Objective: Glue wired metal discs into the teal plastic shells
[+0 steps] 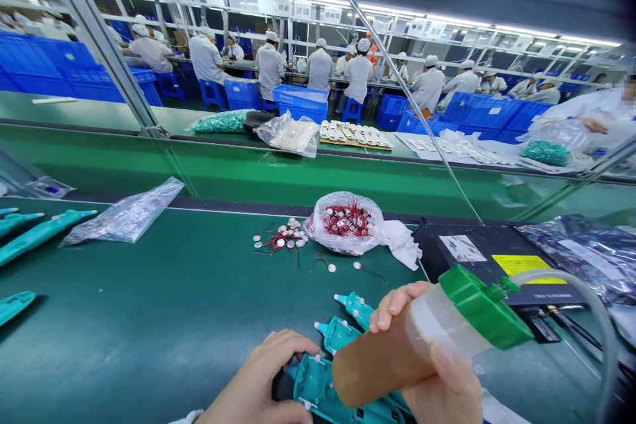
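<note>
Brown-filled tube (372, 364) in right hand (447, 391), teal casings (338, 334), wired discs (281, 238)

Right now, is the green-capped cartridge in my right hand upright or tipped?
Tipped: the translucent plastic cartridge with green cap lies almost sideways in the right hand, its brown end lower.

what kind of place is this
Looks like an electronics assembly factory: a long green conveyor belt, rows of workers in white coats and caps, a bag of small red-wired discs and teal plastic housings.
</note>
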A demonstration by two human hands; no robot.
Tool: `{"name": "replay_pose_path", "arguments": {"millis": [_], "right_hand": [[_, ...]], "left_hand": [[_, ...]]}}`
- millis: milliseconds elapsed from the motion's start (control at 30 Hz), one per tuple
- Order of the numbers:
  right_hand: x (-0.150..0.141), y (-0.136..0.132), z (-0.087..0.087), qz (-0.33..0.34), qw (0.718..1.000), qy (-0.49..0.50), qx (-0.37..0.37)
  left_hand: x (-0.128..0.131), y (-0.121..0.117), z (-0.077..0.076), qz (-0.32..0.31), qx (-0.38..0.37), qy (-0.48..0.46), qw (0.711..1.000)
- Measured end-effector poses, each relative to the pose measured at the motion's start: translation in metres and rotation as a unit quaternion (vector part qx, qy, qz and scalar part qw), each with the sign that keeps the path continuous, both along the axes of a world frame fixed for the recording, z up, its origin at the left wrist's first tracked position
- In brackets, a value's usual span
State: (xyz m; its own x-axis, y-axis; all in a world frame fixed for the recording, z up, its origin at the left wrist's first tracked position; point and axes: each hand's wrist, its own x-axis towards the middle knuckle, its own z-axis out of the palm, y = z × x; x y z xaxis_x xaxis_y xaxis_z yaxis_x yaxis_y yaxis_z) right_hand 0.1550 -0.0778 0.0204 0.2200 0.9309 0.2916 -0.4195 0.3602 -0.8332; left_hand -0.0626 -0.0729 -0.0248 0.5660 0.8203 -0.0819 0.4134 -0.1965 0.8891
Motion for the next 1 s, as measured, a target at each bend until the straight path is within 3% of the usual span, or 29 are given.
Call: {"name": "replay_pose_path", "arguments": {"millis": [233, 467, 800, 1000], "right_hand": [[0.0, -0.002, 0.003, 0.01, 1.0, -0.012, 0.007], [0.001, -0.007, 0.005, -0.023, 0.999, -0.047, 0.007], [0.002, -0.017, 0.003, -0.028, 0.999, -0.028, -0.036], [0.0, -0.016, 0.013, -0.03, 0.998, -0.049, -0.032]], "left_hand": [[0.0, 0.001, -0.001, -0.01, 0.003, -0.005, 1.0], [0.001, 0.0, 0.003, -0.009, -0.001, -0.015, 1.0], [0.003, 0.001, 0.008, -0.006, 0.005, -0.031, 0.999], [0.005, 0.001, 0.012, -0.006, 0.003, -0.019, 1.0]]}}
